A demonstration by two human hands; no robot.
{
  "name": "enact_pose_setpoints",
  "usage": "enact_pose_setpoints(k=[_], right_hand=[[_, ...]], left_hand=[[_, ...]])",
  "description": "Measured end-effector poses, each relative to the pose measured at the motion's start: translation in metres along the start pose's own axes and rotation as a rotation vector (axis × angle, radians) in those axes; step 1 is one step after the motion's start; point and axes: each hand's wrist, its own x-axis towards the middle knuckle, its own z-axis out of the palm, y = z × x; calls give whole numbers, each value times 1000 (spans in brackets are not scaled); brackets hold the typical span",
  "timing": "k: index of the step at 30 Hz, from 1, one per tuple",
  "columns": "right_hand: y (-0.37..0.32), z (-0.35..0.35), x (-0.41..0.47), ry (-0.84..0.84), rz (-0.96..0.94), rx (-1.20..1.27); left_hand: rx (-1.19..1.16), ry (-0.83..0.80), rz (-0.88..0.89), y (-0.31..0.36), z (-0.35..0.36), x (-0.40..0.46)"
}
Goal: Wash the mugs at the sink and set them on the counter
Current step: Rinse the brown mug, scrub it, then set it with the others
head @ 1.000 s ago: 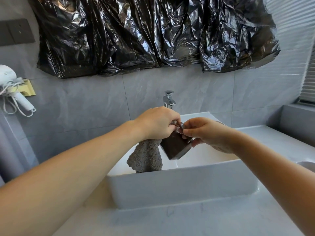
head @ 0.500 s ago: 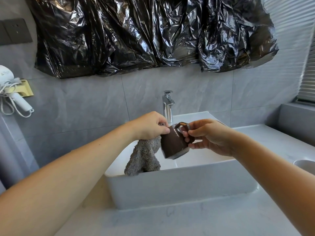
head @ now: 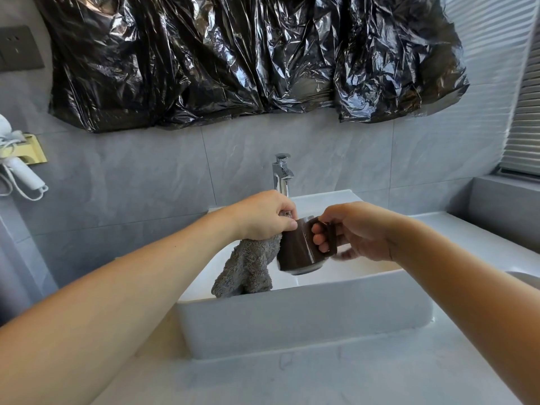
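Observation:
A dark brown mug point(head: 295, 248) hangs over the white basin point(head: 304, 320), nearly upright with its handle toward me. My right hand point(head: 353, 230) holds it with fingers through the handle. My left hand point(head: 264, 214) grips a grey cloth point(head: 248, 270) at the mug's rim; the cloth hangs down into the basin beside the mug. The chrome tap point(head: 282, 173) stands just behind both hands, and I see no water running from it.
A pale grey counter point(head: 292, 381) surrounds the basin. A rounded rim of another object point(head: 523, 277) shows at the right edge. Black plastic sheeting point(head: 248, 59) covers the wall above. A white hair dryer point(head: 17, 168) hangs at the left.
The mug has swung from tilted to nearly upright, its handle now facing me. My left hand with the cloth has shifted to the mug's rim. Both hands stay over the basin.

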Motion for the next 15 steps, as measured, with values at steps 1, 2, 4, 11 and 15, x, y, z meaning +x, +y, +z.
enact_pose_setpoints(k=[1,2,4,11,15], right_hand=[[0,0,-2,-42,23,20],[1,-1,-2,-77,35,68],[2,-1,-3,-108,37,214],[8,3,-2,-96,21,309],[21,11,12,48,-30,309]], left_hand=[[5,3,0,1,0,0],[4,5,0,1,0,0],[-11,10,4,2,-1,0],[-41,-3,21,3,-6,0],[-95,33,13,3,4,-2]])
